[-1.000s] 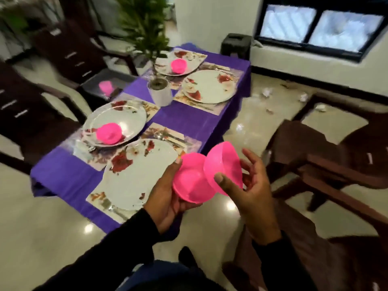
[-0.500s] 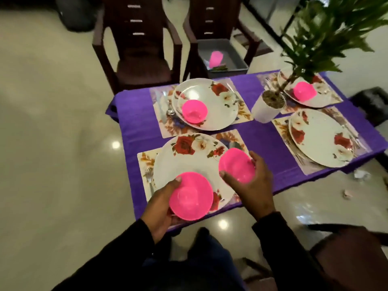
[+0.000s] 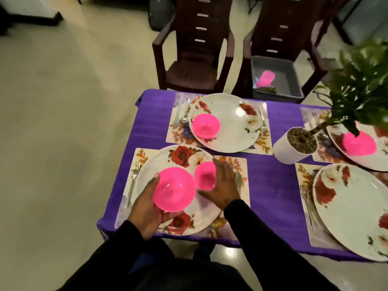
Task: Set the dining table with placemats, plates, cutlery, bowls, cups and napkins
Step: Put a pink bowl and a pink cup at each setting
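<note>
Over the near plate at the table's left end, we see both hands at work with two pink bowls. The left hand cups the larger-looking bowl from below and the side, thumb on its rim and fingers curled under it, carrying it above the plate's front half. The right hand has its fingers spread along the right side of the second bowl, which is over the plate's right part; we cannot tell whether that bowl already rests on the plate, or whether the fingers truly clasp it. A fork lies on the floral placemat just left of the plate. Beyond, a second plate carries its own pink bowl on its left side. To the right a potted plant stands on the purple tablecloth, near two more plates. A grey tub sits on one of the chairs behind the table.
</note>
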`<state>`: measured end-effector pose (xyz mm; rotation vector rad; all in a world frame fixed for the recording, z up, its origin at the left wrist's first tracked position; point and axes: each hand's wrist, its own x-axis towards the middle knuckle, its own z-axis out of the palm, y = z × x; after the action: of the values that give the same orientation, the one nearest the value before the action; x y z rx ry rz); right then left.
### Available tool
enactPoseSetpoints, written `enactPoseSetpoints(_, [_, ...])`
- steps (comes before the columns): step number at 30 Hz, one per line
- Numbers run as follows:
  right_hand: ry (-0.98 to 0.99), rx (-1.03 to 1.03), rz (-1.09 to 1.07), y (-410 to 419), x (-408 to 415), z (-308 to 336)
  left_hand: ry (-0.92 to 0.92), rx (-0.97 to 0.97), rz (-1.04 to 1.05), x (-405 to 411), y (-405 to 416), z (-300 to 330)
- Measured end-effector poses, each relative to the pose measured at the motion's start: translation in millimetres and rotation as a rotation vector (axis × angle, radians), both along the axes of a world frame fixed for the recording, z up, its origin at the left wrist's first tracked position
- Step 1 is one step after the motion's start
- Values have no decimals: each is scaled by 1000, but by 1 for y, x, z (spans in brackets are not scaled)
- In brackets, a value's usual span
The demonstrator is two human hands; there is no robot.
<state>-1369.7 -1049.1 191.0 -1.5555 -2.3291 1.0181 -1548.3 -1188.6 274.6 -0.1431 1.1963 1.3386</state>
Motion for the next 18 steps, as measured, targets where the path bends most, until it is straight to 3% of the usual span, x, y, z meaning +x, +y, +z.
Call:
enactPoseSetpoints(6, [-69, -34, 87, 13, -2, -5, 62, -60, 85, 39, -16, 5])
enactPoseSetpoints(18, [-168, -3, 98, 13, 4, -3, 7, 27, 96, 57, -21, 12])
